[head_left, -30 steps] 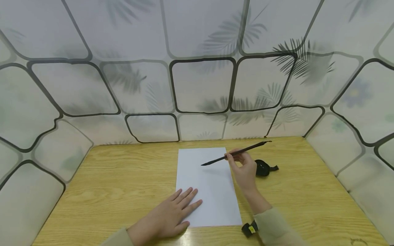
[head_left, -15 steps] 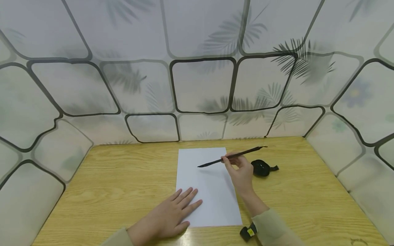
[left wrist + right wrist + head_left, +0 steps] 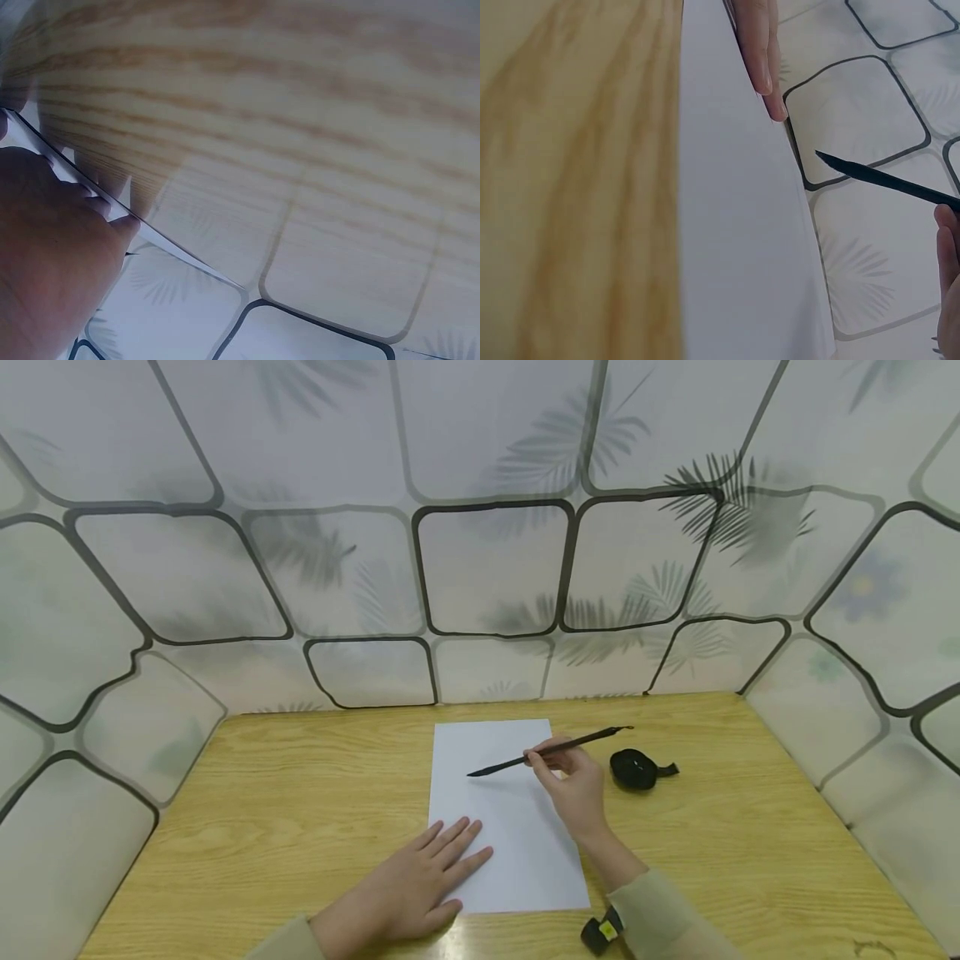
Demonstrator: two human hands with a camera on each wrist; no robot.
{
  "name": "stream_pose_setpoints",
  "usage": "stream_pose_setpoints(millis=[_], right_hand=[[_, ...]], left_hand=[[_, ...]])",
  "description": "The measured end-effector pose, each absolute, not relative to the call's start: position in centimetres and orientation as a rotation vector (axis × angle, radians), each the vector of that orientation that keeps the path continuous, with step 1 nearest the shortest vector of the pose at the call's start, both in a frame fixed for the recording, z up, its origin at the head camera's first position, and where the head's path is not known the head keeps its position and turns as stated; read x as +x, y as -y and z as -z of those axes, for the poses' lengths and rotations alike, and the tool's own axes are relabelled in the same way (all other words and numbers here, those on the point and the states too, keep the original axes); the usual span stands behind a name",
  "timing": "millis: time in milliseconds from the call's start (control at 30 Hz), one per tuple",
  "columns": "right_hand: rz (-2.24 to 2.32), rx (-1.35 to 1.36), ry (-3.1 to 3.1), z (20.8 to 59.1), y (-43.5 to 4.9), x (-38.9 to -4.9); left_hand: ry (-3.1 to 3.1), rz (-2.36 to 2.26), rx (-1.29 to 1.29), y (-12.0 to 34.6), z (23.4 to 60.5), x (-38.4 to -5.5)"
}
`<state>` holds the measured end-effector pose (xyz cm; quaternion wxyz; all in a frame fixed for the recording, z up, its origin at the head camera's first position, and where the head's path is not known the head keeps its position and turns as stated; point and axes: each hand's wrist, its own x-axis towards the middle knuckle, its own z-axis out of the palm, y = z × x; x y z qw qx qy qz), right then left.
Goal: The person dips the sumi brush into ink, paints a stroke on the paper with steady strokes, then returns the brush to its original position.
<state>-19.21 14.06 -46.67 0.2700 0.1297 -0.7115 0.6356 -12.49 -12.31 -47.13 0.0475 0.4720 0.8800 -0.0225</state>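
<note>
The left hand [image 3: 420, 881] lies spread across the lower left edge of the white paper [image 3: 521, 835]. The right hand [image 3: 577, 789] pinches the dark brush [image 3: 588, 739] with thumb and fingers; the brush's tip seems to hang over the paper, apart from it. A black dish [image 3: 632, 770] stands on the table [image 3: 315, 777], near this hand.

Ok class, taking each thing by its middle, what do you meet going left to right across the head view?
Left hand, paper, right hand, black dish. The brush crosses both paper and right hand, so it is left out.
</note>
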Motion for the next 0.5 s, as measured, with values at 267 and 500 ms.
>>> stream_pose_setpoints(millis=[267, 500], right_hand=[[-1.693, 0.332, 2.003, 46.66, -13.67, -19.08], [-1.685, 0.336, 2.023, 46.99, -13.31, -19.00]], left_hand=[[-2.682, 0.072, 1.440, 12.30, 47.10, -12.54], [-2.691, 0.085, 1.440, 12.25, 47.09, -12.46]])
